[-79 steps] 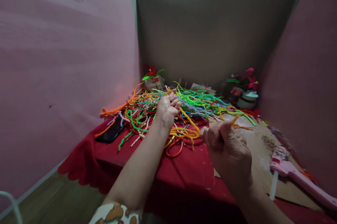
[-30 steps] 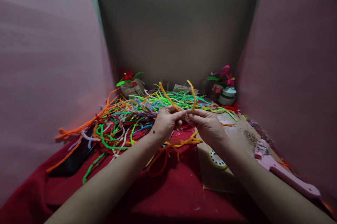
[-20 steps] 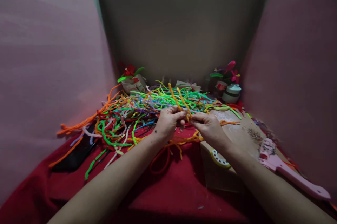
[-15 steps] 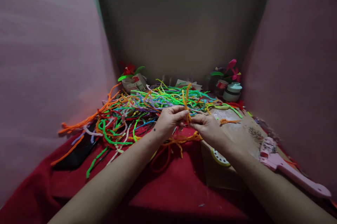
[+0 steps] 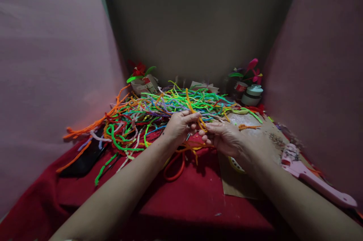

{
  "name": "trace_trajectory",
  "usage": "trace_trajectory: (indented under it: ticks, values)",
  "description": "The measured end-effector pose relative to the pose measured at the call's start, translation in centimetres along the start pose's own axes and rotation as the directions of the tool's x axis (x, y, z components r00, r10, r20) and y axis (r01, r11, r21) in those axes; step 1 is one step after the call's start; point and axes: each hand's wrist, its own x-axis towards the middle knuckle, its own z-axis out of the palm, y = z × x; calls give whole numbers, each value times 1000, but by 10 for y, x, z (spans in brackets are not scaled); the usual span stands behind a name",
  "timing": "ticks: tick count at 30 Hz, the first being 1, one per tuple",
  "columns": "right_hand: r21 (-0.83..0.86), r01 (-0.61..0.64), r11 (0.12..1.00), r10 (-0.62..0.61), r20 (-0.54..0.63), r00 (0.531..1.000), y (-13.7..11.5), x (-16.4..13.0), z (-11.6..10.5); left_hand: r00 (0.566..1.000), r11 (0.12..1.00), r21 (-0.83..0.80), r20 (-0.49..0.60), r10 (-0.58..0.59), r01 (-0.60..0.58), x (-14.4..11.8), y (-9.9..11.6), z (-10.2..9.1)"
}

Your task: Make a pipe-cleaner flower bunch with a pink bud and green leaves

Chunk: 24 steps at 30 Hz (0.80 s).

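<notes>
Between my two hands is an orange pipe cleaner [image 5: 190,101], bent, with its upper part pointing up and to the left. My left hand [image 5: 180,125] pinches it between thumb and fingers. Just to the right, my right hand [image 5: 224,134] grips the lower end with closed fingertips. Behind both hands spreads a tangled heap of pipe cleaners [image 5: 176,101] in green, purple, orange and other colours. Below my hands, more orange pipe cleaners [image 5: 195,153] and a red loop [image 5: 177,176] lie on the red cloth [image 5: 181,207].
A pink glue gun [image 5: 312,180] lies at the right beside a stained cardboard sheet [image 5: 262,135]. A black phone-like slab [image 5: 81,163] rests at the left. Toward the back stand a pale lidded jar [image 5: 252,95], pink flowers [image 5: 255,71] and a red flower [image 5: 138,69].
The orange pipe cleaner has tipped from upright to leaning left. My right hand has turned, showing more of its fingers. The view has shifted slightly.
</notes>
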Motion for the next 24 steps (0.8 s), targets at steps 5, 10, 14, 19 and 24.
trace_trajectory:
  ticks: [5, 10, 14, 19, 24]
  values:
    - [2, 5, 1000, -5, -48, 999, 3, -1, 5, 999, 999, 21, -11, 39, -39, 0, -3, 0]
    - [-50, 20, 999, -24, -62, 998, 4, -3, 7, 996, 995, 24, -6, 94, -93, -2, -3, 2]
    - [-53, -35, 998, 33, -35, 999, 3, -4, 6, 994, 992, 61, 18, 107, -108, -3, -2, 1]
    - [42, -57, 998, 60, -80, 995, 4, -2, 3, 998, 996, 82, 47, 36, -39, -4, 0, 1]
    - [-34, -21, 999, 16, -134, 991, 5, -4, 9, 978, 937, 311, -83, 193, -159, -6, 2, 5]
